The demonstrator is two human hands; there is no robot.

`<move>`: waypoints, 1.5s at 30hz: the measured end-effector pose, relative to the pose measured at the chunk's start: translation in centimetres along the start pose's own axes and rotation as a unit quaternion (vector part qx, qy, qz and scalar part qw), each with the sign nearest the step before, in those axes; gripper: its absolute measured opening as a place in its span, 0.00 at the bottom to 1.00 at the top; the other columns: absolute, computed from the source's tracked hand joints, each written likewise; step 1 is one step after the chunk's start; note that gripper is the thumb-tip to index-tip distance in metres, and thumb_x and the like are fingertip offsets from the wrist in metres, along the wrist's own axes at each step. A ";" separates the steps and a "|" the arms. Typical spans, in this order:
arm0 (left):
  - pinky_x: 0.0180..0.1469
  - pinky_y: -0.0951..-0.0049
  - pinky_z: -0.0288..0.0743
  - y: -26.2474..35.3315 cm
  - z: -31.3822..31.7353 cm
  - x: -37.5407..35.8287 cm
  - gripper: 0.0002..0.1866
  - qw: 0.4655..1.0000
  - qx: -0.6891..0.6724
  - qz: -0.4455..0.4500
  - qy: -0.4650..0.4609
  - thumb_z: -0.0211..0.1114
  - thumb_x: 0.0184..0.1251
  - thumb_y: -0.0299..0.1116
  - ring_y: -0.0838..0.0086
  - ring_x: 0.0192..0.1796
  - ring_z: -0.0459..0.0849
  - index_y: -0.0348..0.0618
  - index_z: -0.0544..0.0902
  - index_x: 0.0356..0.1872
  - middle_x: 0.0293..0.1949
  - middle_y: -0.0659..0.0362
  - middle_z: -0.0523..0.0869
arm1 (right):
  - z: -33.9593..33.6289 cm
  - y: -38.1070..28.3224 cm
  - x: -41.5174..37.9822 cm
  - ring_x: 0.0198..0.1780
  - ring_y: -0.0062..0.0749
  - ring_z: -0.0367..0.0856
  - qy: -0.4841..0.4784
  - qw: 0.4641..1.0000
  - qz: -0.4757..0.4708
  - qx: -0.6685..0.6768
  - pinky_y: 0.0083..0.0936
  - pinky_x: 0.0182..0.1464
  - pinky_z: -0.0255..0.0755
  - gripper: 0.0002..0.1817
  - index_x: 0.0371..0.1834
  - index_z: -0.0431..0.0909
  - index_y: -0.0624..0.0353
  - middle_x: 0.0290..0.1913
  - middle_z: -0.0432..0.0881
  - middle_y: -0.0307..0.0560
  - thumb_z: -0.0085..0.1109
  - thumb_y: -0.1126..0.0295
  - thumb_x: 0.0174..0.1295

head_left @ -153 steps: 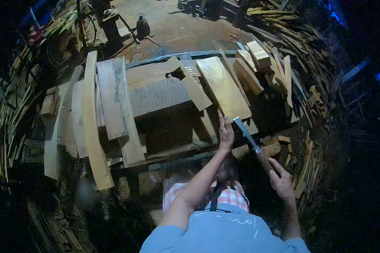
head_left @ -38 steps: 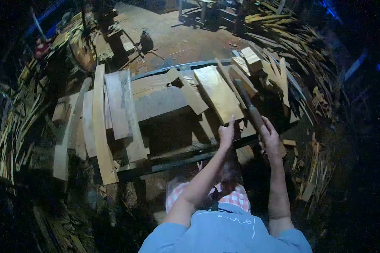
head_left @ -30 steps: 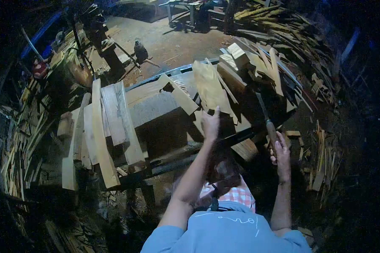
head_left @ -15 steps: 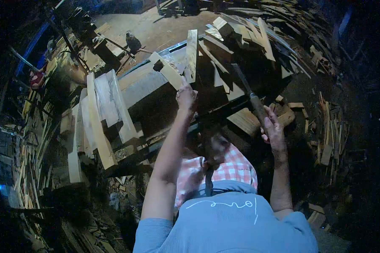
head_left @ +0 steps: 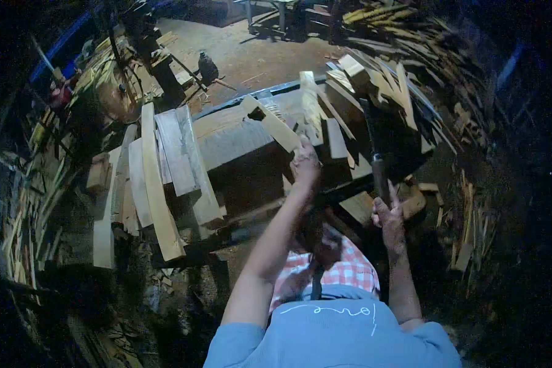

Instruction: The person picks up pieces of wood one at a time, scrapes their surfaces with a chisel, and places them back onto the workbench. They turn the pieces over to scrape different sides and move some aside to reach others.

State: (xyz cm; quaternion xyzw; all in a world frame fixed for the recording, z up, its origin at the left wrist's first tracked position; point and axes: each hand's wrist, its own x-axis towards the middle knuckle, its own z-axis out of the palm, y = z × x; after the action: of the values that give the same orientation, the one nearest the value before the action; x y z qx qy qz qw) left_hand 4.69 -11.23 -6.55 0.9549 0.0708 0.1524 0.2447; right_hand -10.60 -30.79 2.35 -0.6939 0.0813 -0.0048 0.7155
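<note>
My left hand [head_left: 306,164] is closed on the near end of a pale wooden piece [head_left: 278,129], which has a dark square notch or hole near its far end. That piece tilts up to the left over a thick timber block [head_left: 233,144]. My right hand [head_left: 389,216] wraps round the wooden handle of a long chisel [head_left: 380,175], its dark narrow blade pointing away from me. The chisel is apart from the held piece, to its right. A pale board [head_left: 311,107] stands just beyond my left hand.
Several long boards [head_left: 159,190] lean across the left of the bench. Offcuts [head_left: 354,70] are heaped at its far right. Stacks of thin strips [head_left: 34,214] lie at the far left, and more strips [head_left: 469,214] at the right. A small table [head_left: 282,15] stands at the back.
The whole view has shifted, so the bench and hands appear further right. The chisel has swung from slanting left to nearly straight ahead. My left hand keeps its hold on the wooden piece.
</note>
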 end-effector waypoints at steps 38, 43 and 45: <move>0.49 0.59 0.75 3.7 -2.1 -1.6 0.50 0.986 -0.158 -0.043 -0.009 0.60 0.45 0.15 0.46 0.53 0.73 0.40 0.38 0.68 0.63 0.41 0.58 | -0.7 -7.8 -2.0 0.28 0.12 0.65 -0.084 0.961 0.067 -0.254 0.12 0.31 0.63 0.24 0.61 0.66 0.60 0.43 0.76 0.36 0.50 0.75 0.59; 0.56 0.58 0.70 4.4 -0.9 -1.2 0.48 0.979 -0.203 -0.022 -0.012 0.57 0.46 0.14 0.43 0.62 0.62 0.39 0.40 0.69 0.66 0.40 0.52 | -0.8 -8.2 -2.4 0.36 0.14 0.71 -0.095 0.966 0.122 -0.207 0.13 0.38 0.67 0.24 0.61 0.66 0.60 0.49 0.75 0.39 0.50 0.74 0.59; 0.59 0.59 0.66 4.3 0.5 -1.2 0.48 0.981 -0.186 0.021 0.053 0.57 0.45 0.12 0.44 0.64 0.59 0.39 0.40 0.69 0.67 0.40 0.49 | -0.8 -7.4 -1.2 0.40 0.17 0.72 -0.101 0.964 0.104 -0.224 0.15 0.42 0.67 0.24 0.61 0.66 0.60 0.51 0.75 0.41 0.50 0.73 0.60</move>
State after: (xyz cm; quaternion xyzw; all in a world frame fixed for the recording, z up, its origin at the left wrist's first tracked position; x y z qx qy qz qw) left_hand 3.97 -15.43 -5.21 0.8846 0.0340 0.2181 0.4108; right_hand -11.12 -31.74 9.84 -0.8213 0.0790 0.1583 0.5424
